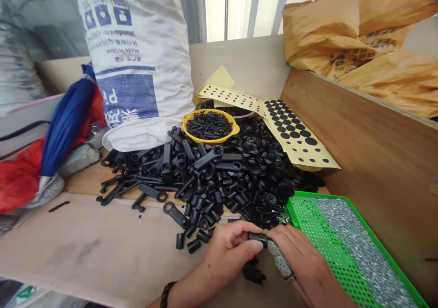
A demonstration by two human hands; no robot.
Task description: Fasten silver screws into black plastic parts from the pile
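My left hand (230, 247) pinches a short black plastic sleeve (258, 239) between thumb and fingers, above the table's front part. At the sleeve's right end my right hand (301, 258) is closed, its fingers bent over that end. A grey speckled covering (279, 259) lies along its thumb side; what those fingers hold is hidden. Beneath the hands lie a few dark pieces (253, 274), partly covered. Just beyond is a heap of loose black sleeves (205, 212), with black crank handles (178, 214) spread to the left and round black parts (270, 171) behind.
A yellow bowl (236, 127) of black screws stands behind the heap. Right of my hands sits a green perforated tray (304, 221) with small metal pieces. Dotted sticker sheets (297, 155) lean by the wooden side board (369, 148). A white sack (143, 34) and blue umbrella (65, 125) are left.
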